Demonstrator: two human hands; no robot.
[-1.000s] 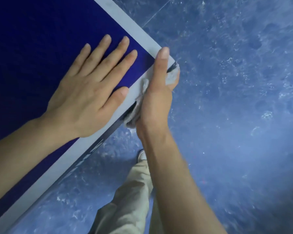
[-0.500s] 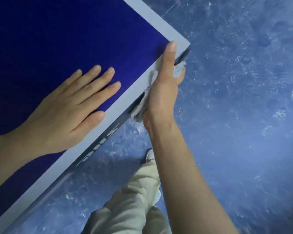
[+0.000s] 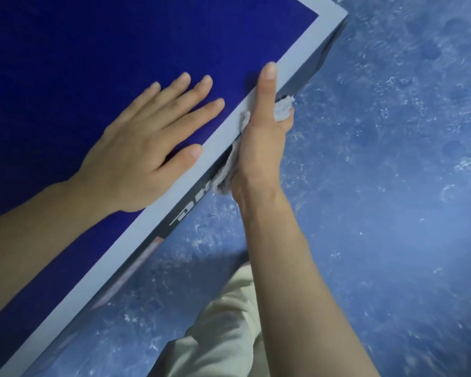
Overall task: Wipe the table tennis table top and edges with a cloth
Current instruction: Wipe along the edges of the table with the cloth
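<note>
My right hand [image 3: 259, 148] has its grip on the cloth [image 3: 282, 109], clamped against the side edge of the counter [image 3: 297, 63]. My thumb [image 3: 265, 88] lies straight along the pale border on top, pointing toward the far corner, while the rest of my fingers wrap under the rim with the cloth between them and the edge. I cannot see those fingers, only the knuckle side of the hand. The cloth is a pale, nubbly rag: 1 end bunches out past my fingers on the far side, and the other end hangs out below my wrist, against the dark side face of the counter. Some white lettering [image 3: 191, 205] shows on that side face just below the cloth.

My left hand [image 3: 144, 148] lies flat on the dark blue top, palm down, fingers straight and slightly spread, holding nothing. Its thumb tip touches the inner line of the pale border, just beside my right hand but apart from it.

Below the edge I see my beige trouser leg [image 3: 220, 322] over a mottled blue floor [image 3: 392, 186].
</note>
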